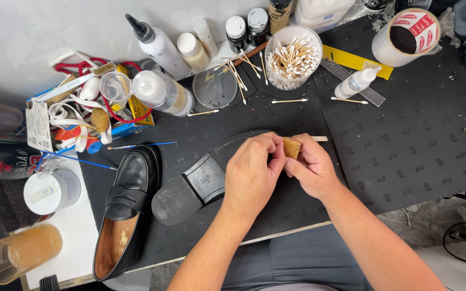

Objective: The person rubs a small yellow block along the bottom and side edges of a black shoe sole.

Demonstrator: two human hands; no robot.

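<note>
Your forearms rise from six o'clock to the black mat [405, 140], largest thing here. At centre an upturned black shoe [200, 180] lies sole-up, exposed for work; its mate [128, 207] waits at eight o'clock. Your left hand [252, 172] and right hand [311, 170] curl closed, fingertips together pinching a small tan block [291, 147] over the sole.

— Black mat [422, 140] across the table, stamped all over with a faint repeating emblem. What colour is that loafer [128, 207]?

— Glossy black, tan lining inside. The upturned sole [200, 180] is dull grey-black.

— And the block [291, 147] in the fingers?

— Sandy tan. Behind it, pale swabs in a clear cup [292, 56], a yellow ruler [357, 61], and a white tape roll [405, 36] printed red.
</note>
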